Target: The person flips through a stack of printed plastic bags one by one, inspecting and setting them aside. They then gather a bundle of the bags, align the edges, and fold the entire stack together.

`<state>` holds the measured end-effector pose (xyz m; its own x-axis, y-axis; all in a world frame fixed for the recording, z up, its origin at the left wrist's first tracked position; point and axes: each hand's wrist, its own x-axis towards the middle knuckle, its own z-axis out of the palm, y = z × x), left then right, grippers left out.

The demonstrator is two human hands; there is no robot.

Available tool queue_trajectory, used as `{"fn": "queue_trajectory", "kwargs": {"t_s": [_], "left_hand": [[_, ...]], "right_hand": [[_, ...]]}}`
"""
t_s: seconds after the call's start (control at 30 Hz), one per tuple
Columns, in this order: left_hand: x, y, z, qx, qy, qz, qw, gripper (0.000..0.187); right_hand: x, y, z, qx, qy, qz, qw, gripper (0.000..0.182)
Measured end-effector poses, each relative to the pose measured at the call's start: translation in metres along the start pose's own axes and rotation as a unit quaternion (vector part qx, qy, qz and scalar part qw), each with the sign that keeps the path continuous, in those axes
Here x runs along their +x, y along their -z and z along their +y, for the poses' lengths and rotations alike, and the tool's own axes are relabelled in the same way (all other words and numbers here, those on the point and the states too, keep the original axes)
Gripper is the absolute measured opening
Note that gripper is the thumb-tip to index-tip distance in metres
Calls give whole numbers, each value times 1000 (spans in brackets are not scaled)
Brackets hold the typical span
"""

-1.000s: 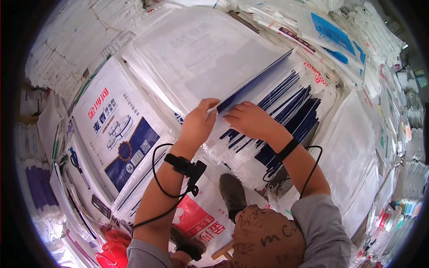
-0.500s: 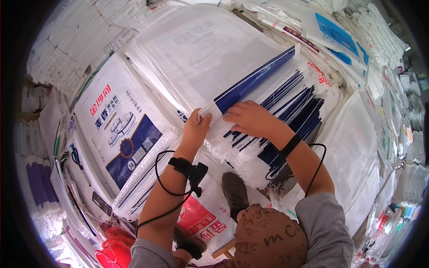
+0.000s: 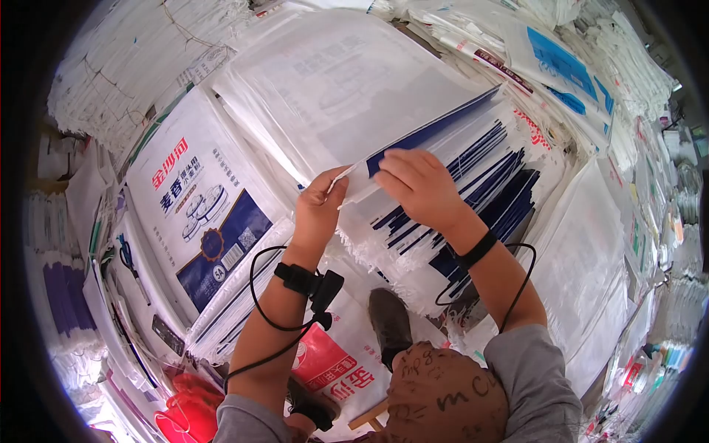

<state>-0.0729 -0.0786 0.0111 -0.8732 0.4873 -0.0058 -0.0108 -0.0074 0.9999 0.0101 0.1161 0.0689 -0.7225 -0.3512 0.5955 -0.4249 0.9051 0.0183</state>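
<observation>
A white woven sack (image 3: 317,81) lies on top of a stack, its near edge lifted so that a dark blue band shows. My left hand (image 3: 319,210) pinches the sack's near left corner between thumb and fingers. Close to it, my right hand (image 3: 422,188) has its fingers bent and pressed together at the blue band; the thumb is hidden. Below that edge the stacked sacks (image 3: 465,173) show several blue and white folds with frayed ends.
To the left lies another stack topped by a printed sack (image 3: 199,199). Blue-handled scissors (image 3: 127,255) lie beside it, and a red bag (image 3: 192,410) sits at lower left. A red-printed sack (image 3: 325,362) is under my feet. White sacks (image 3: 576,236) are piled at right.
Both hands have risen slightly with the sack's near edge, which now stands more upright. My right hand's fingers, flatter before, are now bent at the blue band.
</observation>
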Motion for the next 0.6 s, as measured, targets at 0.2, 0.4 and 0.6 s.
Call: {"fn": "queue_trajectory", "kwargs": {"t_s": [0.2,0.4,0.6], "left_hand": [[-6,2,51,151,-132,-60,978,29],[-13,1,61,197,-161,-58,965,27],[-7,1,41,273,-149,-43,950,24]], "right_hand": [[15,12,7,-33,-6,55,998,14],[10,13,10,6,-32,24,999,16],[2,10,1,74,-39,-14,996,31]]}}
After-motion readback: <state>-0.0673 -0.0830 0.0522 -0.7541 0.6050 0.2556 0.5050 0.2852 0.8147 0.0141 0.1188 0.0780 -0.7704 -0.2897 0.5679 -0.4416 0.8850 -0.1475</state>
